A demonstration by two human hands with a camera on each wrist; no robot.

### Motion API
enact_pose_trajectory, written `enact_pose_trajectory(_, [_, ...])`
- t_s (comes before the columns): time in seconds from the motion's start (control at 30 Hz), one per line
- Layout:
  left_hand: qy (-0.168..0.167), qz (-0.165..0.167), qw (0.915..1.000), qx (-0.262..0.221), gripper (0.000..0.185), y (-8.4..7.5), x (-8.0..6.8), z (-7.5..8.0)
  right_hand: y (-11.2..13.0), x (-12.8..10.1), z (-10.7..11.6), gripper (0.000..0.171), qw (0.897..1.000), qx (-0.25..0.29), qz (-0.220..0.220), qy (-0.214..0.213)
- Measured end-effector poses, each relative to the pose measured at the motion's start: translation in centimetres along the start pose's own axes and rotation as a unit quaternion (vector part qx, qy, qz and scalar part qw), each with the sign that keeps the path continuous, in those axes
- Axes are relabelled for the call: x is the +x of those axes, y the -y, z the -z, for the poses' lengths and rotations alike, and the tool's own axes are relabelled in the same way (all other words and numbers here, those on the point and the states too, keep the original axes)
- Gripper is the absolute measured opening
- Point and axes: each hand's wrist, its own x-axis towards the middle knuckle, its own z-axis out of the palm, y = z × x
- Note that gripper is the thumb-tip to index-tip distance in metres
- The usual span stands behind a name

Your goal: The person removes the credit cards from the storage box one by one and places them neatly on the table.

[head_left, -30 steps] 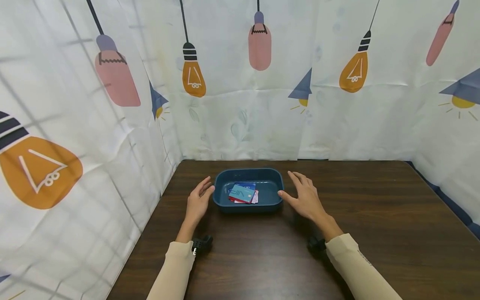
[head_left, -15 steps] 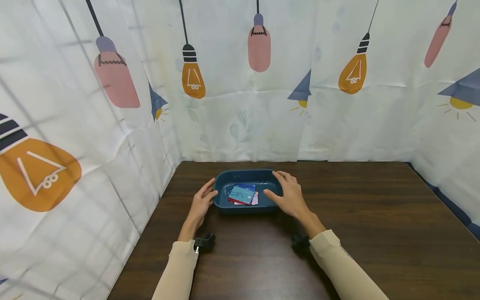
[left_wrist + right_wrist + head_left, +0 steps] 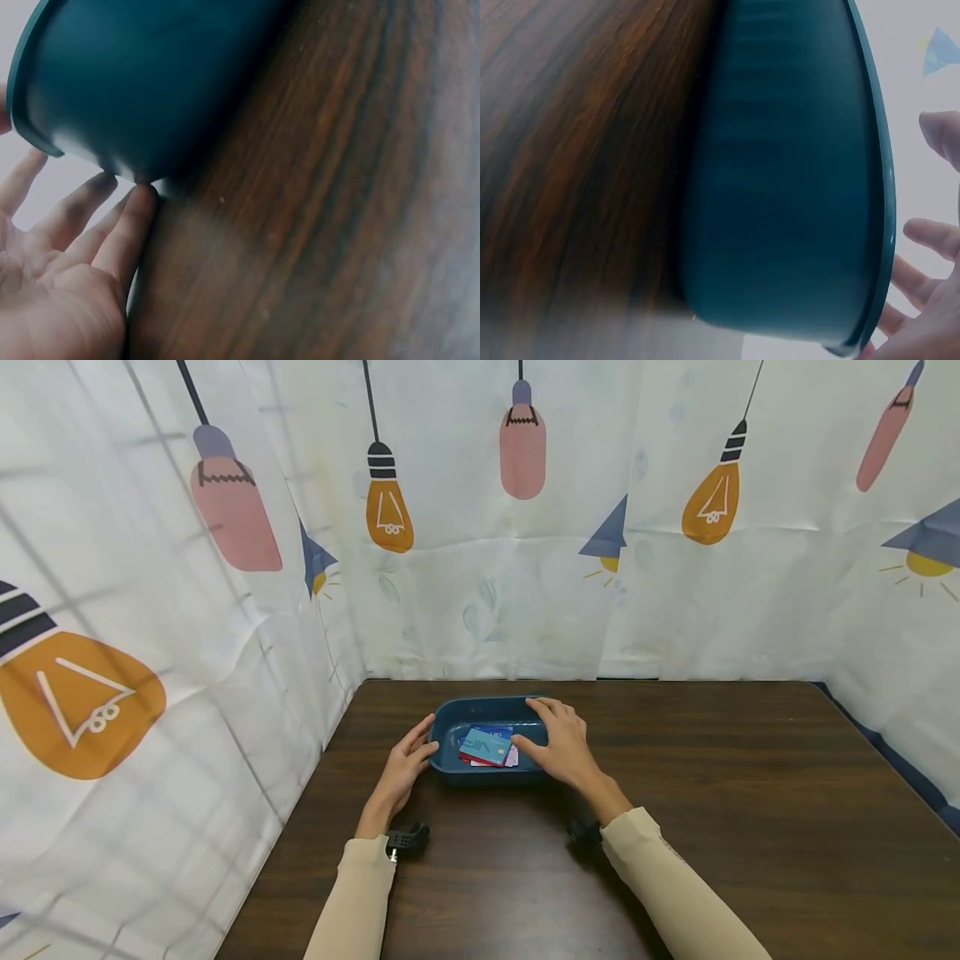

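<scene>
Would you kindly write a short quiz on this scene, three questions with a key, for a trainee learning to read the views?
1. Multiple choice: the top card in the dark blue tray is: A) yellow, B) teal, C) black.
2. True or false: in the head view, the left hand is at the tray's left end, while the right hand covers part of its right end.
3. Short answer: in the head view, which hand appears nearer the top card?

Key: 1. B. 2. True. 3. The right hand.
</scene>
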Motion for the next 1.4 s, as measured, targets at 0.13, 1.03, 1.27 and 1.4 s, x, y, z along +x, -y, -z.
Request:
enact_pose_trajectory(0.13, [0.013,-0.001,0.9998,-0.014,0.058,0.2,0.0,0.2,0.2,0.6,-0.6,0.075,1.0,0.005,0.012,0.013])
enact_pose_trajectory(1.03, [0.022,-0.006,0.9987,-0.045,0.054,0.7,-0.1,0.4,0.5,4.9,-3.0,0.074,0.989,0.081,-0.01,0.127])
enact_pose_trajectory(1.27, [0.016,-0.005,0.999,-0.042,0.052,0.6,-0.3,0.4,-0.2,5.3,-3.7,0.073,0.985,0.071,-0.011,0.159])
enact_pose_trajectory(1.4, [0.018,-0.006,0.999,-0.04,0.053,0.6,-0.4,0.5,-0.5,5.4,-4.0,0.072,0.983,0.062,-0.017,0.174])
